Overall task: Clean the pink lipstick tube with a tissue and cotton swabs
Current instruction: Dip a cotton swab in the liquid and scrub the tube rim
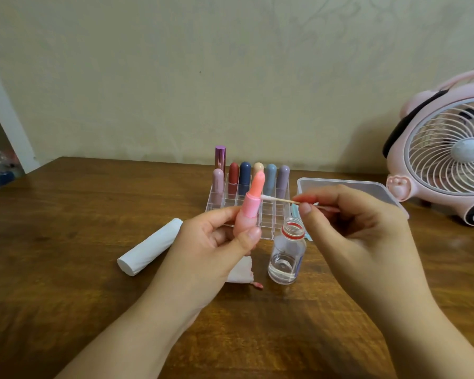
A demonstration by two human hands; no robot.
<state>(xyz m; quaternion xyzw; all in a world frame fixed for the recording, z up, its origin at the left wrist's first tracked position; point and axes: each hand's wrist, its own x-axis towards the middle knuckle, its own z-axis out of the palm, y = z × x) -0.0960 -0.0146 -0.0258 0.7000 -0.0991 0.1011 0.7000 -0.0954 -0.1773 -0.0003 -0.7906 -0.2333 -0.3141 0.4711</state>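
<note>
Head view: left hand [216, 242] gripping pink lipstick tube [251, 209], right hand [348, 222] pinching cotton swab [278, 198], open bottle [286, 255] between.

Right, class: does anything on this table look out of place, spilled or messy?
Yes. A used cotton swab with a pink-stained tip lies loose on the table beside a crumpled, stained tissue. The small bottle of clear liquid stands uncapped below the right hand. No spill shows.

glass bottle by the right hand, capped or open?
Open. The glass bottle stands upright with its red-ringed neck bare, no cap on it; clear liquid sits low inside.
</note>
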